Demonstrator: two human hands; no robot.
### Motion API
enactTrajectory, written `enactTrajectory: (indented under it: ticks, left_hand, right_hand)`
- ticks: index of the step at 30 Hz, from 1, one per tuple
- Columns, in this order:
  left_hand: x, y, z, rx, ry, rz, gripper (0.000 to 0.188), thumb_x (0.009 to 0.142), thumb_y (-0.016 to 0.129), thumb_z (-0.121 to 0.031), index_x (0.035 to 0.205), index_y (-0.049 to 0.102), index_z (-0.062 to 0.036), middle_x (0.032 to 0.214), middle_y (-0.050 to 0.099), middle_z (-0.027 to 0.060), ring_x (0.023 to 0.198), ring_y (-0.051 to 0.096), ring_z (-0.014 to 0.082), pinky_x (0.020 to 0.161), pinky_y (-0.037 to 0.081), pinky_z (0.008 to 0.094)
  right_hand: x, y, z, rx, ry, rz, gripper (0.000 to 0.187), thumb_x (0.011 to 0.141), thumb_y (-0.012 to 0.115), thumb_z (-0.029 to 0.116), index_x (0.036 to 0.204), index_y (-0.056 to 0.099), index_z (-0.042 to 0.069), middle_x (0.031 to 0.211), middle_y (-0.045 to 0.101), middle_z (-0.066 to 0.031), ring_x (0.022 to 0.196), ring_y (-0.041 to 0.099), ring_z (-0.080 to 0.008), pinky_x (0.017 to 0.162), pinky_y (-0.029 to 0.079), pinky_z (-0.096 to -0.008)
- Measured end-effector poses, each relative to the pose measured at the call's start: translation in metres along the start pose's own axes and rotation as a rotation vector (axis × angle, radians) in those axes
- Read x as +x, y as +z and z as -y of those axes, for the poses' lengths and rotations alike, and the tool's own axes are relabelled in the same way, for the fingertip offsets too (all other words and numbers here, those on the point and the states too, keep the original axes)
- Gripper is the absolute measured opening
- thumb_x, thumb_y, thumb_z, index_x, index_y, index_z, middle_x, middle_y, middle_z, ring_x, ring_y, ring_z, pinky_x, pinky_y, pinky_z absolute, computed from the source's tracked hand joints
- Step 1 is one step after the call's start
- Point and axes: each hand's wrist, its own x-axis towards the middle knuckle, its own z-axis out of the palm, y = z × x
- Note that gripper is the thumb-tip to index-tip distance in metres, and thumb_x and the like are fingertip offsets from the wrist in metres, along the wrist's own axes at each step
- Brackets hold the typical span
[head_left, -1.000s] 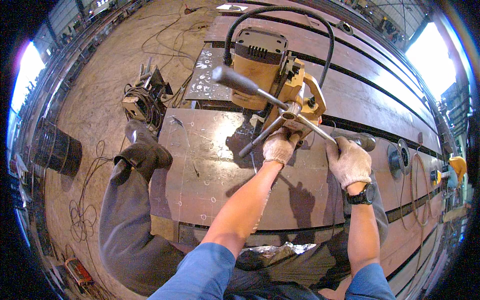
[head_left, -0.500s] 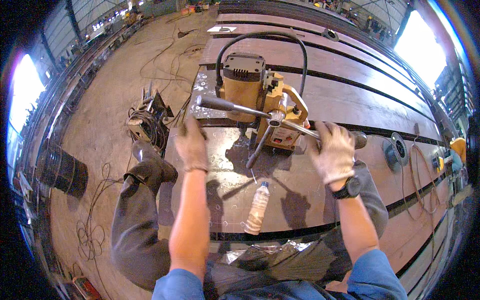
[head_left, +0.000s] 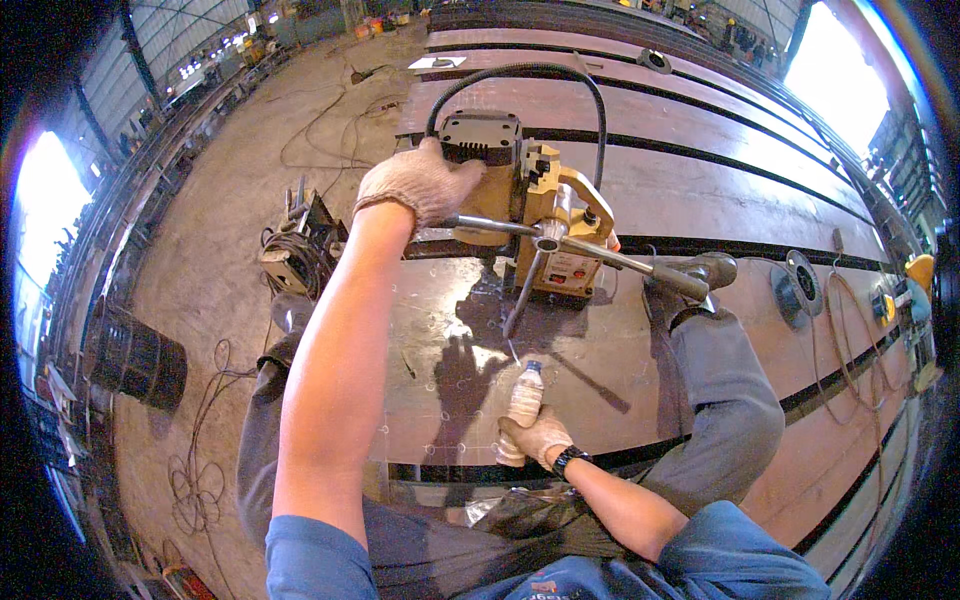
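Clearly, the magnetic drill is a heavy machine, with a tan-yellow body, a black slotted cap on its motor housing, and a small control panel with red switches low on the front. It stands upright on the steel plate, in front of the person and between the spread legs, and its three-spoke feed handle faces the person. The left hand, in a pale knitted glove, lies against the left side of the motor housing and covers the end of one spoke; because of this, I cannot tell how far it is closed, or whether it grips that spoke. The right hand, gloved too, is closed around the lower part of a plastic bottle – whitish and cloudy, with a blue cap – just above the near edge of the plate. The bottle's lower side is partly hidden by the fingers, and the cutting end of the drill is lost in dark shadow. The left forearm covers much of the left leg. One spoke passes in front of the right boot – farther right stands a flanged spool, and a black drum is on the floor at left.
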Motion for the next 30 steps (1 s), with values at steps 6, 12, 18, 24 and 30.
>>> enactTrajectory:
  ticks: [6,12,18,24,30]
  left_hand:
    - [0.018,0.017,0.021,-0.11,0.095,-0.003,0.084,0.087,0.059,-0.065,0.128,0.067,0.0079,0.128,0.069,0.0338,0.125,0.067,0.0441,0.109,0.051,0.0486]
    - [0.015,0.015,0.021,-0.153,0.095,0.009,0.082,0.085,0.062,-0.064,0.125,0.069,0.0078,0.122,0.071,0.0328,0.12,0.069,0.0439,0.105,0.052,0.0492]
    - [0.018,0.017,0.023,-0.18,0.127,-0.031,0.082,0.085,0.062,-0.064,0.126,0.068,0.0067,0.123,0.071,0.0327,0.119,0.068,0.0454,0.106,0.052,0.0503]
    - [0.013,0.015,0.017,-0.172,0.107,-0.065,0.073,0.087,0.065,-0.059,0.124,0.069,0.0041,0.115,0.072,0.0338,0.115,0.07,0.0468,0.103,0.054,0.0515]
    - [-0.004,0.006,0.006,-0.144,0.094,-0.155,0.059,0.089,0.063,-0.056,0.116,0.073,-0.0045,0.106,0.075,0.0293,0.105,0.072,0.047,0.093,0.056,0.0539]
  right_hand:
    - [0.015,0.008,0.002,-0.096,-0.084,-0.172,0.083,0.081,0.075,0.056,0.134,0.056,-0.005,0.124,0.071,-0.0316,0.113,0.07,-0.0483,0.1,0.055,-0.052]
    - [0.031,0.006,0.004,-0.151,-0.074,-0.124,0.073,0.081,0.073,0.053,0.131,0.061,0.0,0.121,0.072,-0.0306,0.113,0.069,-0.0489,0.099,0.055,-0.0533]
    - [0.029,-0.005,0.003,-0.163,-0.123,-0.13,0.086,0.082,0.074,0.062,0.139,0.059,-0.001,0.131,0.068,-0.0307,0.121,0.066,-0.047,0.105,0.053,-0.0507]
    - [0.067,-0.054,0.014,0.251,-0.176,-0.448,0.092,0.086,0.08,0.052,0.148,0.05,-0.008,0.139,0.065,-0.0299,0.133,0.063,-0.0387,0.113,0.049,-0.0416]
    - [0.139,-0.074,0.056,0.573,-0.232,-0.178,0.051,0.087,0.083,0.043,0.11,0.074,-0.002,0.104,0.076,-0.0155,0.094,0.069,-0.0246,0.086,0.054,-0.0379]
